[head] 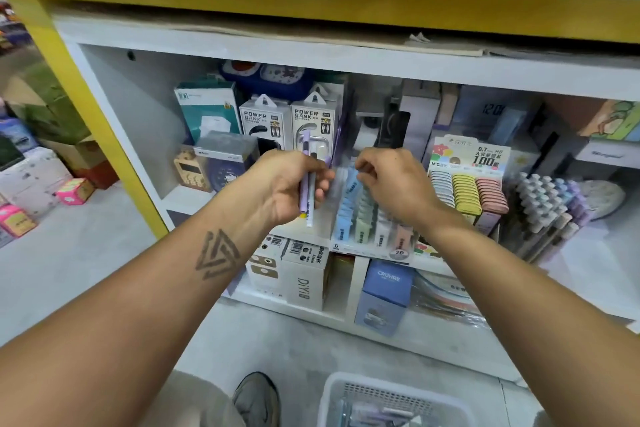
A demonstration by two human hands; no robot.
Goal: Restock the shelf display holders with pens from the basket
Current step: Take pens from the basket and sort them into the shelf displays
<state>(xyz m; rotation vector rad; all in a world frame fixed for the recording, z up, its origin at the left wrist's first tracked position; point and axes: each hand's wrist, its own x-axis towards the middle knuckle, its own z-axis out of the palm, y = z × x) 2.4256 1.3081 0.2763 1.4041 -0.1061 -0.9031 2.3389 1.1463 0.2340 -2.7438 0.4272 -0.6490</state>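
Note:
My left hand [291, 184] grips a small bundle of pens [307, 184], purple and pale, held upright in front of the shelf. My right hand [388, 180] hovers with curled fingers over the clear display holder [360, 218], which has rows of blue, green and pink packets; its fingertips are at the holder's top left, and I cannot tell if they pinch anything. A white basket [346, 392] with more pens sits on the floor at the bottom, right of my shoe.
Power bank boxes [287, 121] stand behind my hands. A tiered display of coloured items [467, 191] and a rack of pastel pens [547, 204] are to the right. Boxes fill the lower shelf [304, 274]. Cartons and a yellow post [86, 97] are on the left.

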